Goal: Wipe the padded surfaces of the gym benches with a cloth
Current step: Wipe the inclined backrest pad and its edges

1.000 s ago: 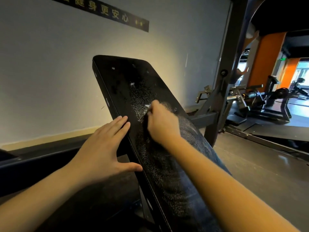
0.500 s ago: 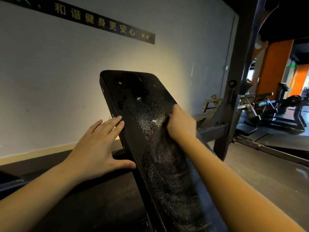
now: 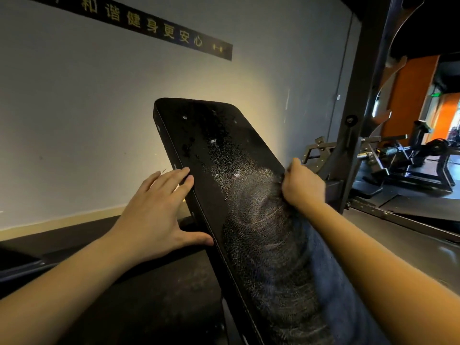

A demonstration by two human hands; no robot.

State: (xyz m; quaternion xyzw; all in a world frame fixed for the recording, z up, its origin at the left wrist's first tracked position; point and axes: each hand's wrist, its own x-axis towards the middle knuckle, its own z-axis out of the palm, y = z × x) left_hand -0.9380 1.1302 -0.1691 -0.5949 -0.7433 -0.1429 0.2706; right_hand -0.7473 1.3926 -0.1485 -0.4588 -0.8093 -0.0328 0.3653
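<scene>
Gripping the bunched dark cloth [image 3: 328, 265] in the curled right hand [image 3: 302, 188] at the right edge of the inclined bench pad [image 3: 211, 145], middle right of frame. Bracing with the left hand [image 3: 154, 215], fingers straight, holding nothing, against the pad's left edge. Following a long axis from lower right to upper centre, with droplets [image 3: 191, 145] lying up and left of the grip, nearer the right hand. Crowding close on the right, a rack upright [image 3: 353, 135].
</scene>
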